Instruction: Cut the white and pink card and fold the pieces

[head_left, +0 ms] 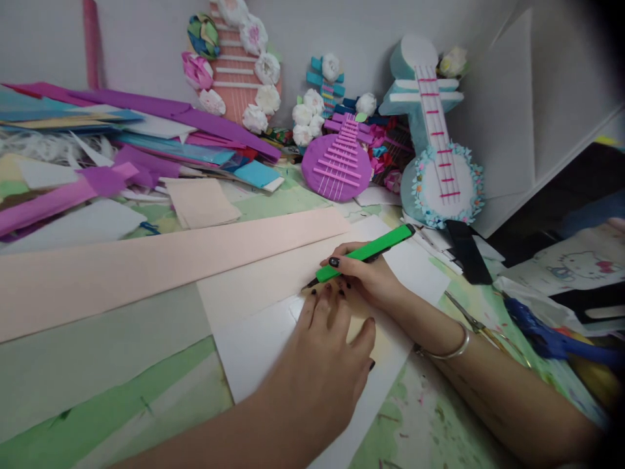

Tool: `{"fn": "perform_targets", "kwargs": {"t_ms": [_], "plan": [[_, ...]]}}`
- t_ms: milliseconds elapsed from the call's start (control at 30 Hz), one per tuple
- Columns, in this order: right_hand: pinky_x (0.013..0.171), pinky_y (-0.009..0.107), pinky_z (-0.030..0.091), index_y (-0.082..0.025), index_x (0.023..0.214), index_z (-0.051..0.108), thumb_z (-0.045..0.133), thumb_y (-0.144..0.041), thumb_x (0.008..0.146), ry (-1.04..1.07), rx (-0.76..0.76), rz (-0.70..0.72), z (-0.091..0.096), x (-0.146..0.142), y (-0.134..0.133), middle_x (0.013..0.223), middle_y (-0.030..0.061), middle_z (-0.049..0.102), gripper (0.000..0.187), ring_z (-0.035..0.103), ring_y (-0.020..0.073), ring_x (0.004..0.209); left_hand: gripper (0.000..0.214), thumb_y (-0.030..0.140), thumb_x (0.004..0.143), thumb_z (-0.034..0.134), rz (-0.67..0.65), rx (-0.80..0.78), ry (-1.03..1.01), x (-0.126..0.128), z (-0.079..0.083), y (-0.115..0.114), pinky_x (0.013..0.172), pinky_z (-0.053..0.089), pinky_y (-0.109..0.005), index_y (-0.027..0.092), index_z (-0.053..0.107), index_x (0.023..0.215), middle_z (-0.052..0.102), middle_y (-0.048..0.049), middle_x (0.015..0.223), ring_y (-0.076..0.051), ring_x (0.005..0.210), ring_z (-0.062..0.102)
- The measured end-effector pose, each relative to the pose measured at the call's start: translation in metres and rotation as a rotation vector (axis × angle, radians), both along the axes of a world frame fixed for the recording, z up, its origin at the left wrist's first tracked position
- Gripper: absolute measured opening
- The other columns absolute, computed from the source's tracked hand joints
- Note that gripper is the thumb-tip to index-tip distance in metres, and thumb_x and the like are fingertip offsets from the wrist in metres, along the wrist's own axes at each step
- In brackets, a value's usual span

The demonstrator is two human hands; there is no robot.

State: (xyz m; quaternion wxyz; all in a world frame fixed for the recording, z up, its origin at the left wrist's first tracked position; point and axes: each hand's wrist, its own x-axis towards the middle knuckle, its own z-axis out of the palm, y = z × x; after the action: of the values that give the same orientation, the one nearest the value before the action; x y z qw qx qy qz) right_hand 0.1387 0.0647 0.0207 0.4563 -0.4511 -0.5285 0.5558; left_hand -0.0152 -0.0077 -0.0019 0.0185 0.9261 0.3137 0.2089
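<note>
My right hand (370, 275) is closed round a green utility knife (364, 253), its dark tip touching a white foam sheet (254, 345) near the middle of the table. My left hand (325, 345) lies flat on a pale yellow template (359, 326) on that sheet, fingers stretched out beside the knife tip. A long pale pink sheet (146, 260) lies under and behind the white one. A metal bangle (452, 348) circles my right wrist.
Foam guitar models stand at the back: a purple one (336, 166), a teal and white one (437, 150), a peach one (239, 65) with paper flowers. Coloured paper strips (146, 130) pile at the left. Scissors (481, 326) and a blue tool (547, 335) lie at the right.
</note>
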Motion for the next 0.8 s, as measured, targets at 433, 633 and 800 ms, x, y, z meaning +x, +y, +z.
{"fn": "perform_targets", "kwargs": {"t_ms": [433,633,800], "plan": [[0.042,0.018,0.037,-0.015,0.066,0.065,0.076,-0.033,0.071,-0.046,-0.031,-0.012,0.0005,-0.0017,0.0004,0.055,0.0001,0.063,0.022,0.05,0.0069,0.043,0.042,0.041,0.093,0.046,0.004,0.002,-0.001,0.0003,0.001,0.0002,0.105,0.031,-0.06,0.018,0.052,0.127,0.05,-0.0215,0.133,-0.043,0.133,0.037],[0.041,0.017,0.036,-0.014,0.063,0.065,0.074,-0.027,0.071,-0.083,-0.003,-0.015,0.0024,-0.0035,0.0002,0.051,-0.001,0.06,0.017,0.047,0.0062,0.042,0.042,0.041,0.094,0.044,0.004,0.02,0.008,0.0002,0.0016,0.0003,0.105,0.032,-0.059,0.017,0.052,0.128,0.05,-0.0224,0.132,-0.043,0.131,0.039],[0.042,0.019,0.037,-0.015,0.064,0.065,0.074,-0.028,0.07,-0.071,-0.011,-0.004,0.0002,-0.002,0.0015,0.049,-0.0018,0.058,0.018,0.047,0.0073,0.042,0.043,0.041,0.094,0.043,0.0,0.016,0.007,0.0007,0.0002,0.0,0.105,0.032,-0.06,0.016,0.051,0.129,0.048,-0.0256,0.133,-0.045,0.131,0.039]]}}
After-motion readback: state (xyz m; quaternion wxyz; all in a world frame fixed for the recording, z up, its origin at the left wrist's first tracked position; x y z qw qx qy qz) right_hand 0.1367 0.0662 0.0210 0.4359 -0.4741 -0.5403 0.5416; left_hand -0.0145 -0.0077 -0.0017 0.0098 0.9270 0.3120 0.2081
